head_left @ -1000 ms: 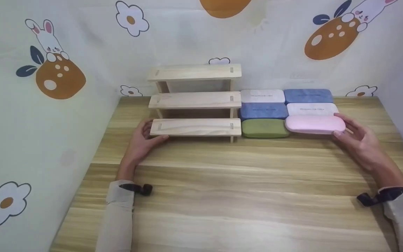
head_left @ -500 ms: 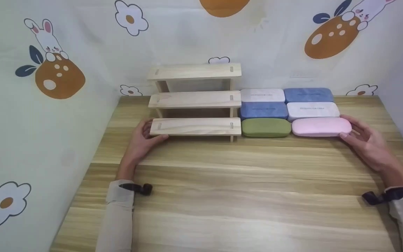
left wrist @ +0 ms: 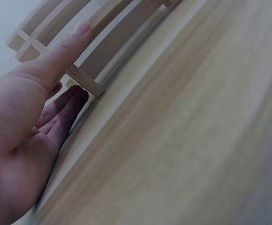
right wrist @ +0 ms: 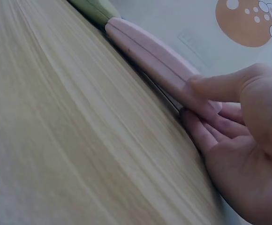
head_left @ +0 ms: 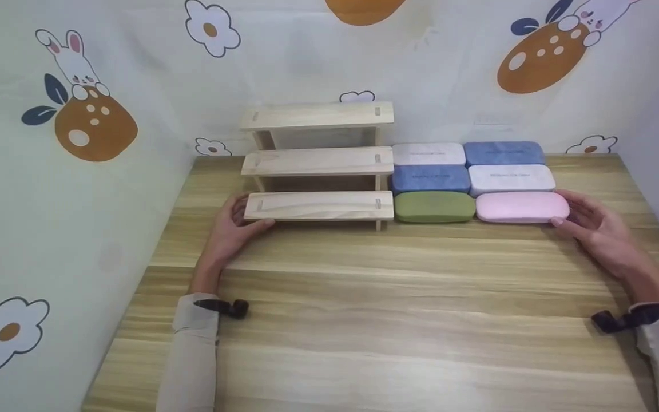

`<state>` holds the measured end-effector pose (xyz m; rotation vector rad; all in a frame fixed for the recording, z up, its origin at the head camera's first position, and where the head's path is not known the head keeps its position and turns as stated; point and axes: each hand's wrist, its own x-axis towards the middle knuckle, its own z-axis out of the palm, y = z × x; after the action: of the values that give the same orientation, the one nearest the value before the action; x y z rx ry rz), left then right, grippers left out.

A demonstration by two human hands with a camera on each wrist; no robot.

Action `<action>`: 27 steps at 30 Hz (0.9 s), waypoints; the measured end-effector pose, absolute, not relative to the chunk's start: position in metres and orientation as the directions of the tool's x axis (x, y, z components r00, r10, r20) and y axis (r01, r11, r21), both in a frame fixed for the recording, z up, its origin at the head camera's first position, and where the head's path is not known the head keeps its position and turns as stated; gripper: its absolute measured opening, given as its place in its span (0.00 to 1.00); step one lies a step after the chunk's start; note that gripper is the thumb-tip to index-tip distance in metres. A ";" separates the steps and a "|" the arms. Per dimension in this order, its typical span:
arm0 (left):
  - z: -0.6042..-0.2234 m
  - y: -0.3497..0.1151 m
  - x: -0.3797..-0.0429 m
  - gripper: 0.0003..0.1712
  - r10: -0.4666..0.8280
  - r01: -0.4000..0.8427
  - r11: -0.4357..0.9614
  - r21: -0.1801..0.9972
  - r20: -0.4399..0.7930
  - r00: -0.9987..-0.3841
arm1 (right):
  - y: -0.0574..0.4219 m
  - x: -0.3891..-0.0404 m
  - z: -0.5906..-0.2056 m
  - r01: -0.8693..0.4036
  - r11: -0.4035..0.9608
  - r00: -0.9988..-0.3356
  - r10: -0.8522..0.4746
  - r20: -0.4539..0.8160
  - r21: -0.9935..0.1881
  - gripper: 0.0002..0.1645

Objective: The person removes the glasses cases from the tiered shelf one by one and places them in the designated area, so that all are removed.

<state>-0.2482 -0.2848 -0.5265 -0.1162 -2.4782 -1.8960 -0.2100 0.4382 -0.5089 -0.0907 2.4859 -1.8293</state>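
At the left, a three-tier wooden display shelf (head_left: 318,206) stands on the table, its steps rising toward the back. My left hand (head_left: 237,226) grips the bottom tier's left end; in the left wrist view its thumb (left wrist: 63,51) lies along the front edge. A pink glasses case (head_left: 521,207) rests at the front right of a block of cases. My right hand (head_left: 598,232) holds its right end, with the thumb (right wrist: 220,89) on the front and the other fingers partly hidden behind. The green glasses case (head_left: 435,207) touches or nearly touches the pink one.
Behind the green and pink cases lie a blue case (head_left: 431,179), a white case (head_left: 511,178), another white case (head_left: 429,154) and another blue case (head_left: 504,153). A patterned wall sheet (head_left: 295,57) rises behind them. The wood-grain table (head_left: 364,320) extends toward me.
The pink case came down from over the green case's edge and moved right, then shifted slightly left against it. My right hand moved with it. The left hand stayed on the shelf.
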 end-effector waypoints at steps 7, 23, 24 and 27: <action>-0.527 -0.284 -0.249 0.57 0.046 0.071 0.250 0.966 0.062 -0.997 | 0.436 -0.210 -0.507 -0.020 0.386 -0.997 -0.070 -0.008 -0.922 0.44; -0.527 -0.285 -0.250 0.57 0.036 0.063 0.233 0.971 0.056 -0.998 | 0.429 -0.211 -0.505 -0.025 0.488 -0.999 -0.042 0.006 -0.872 0.46; -0.526 -0.286 -0.250 0.57 0.037 0.062 0.227 0.972 0.055 -0.998 | 0.428 -0.212 -0.504 -0.030 0.496 -0.999 -0.040 0.012 -0.868 0.46; -0.523 -0.287 -0.250 0.52 0.028 0.060 0.220 0.974 0.056 -0.998 | 0.424 -0.214 -0.501 -0.034 0.524 -0.999 -0.023 0.026 -0.851 0.45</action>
<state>-0.2500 -0.2868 -0.5234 -0.0883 -2.4329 -1.9443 -0.2135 0.4245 -0.5012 -0.0518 2.7518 -1.5374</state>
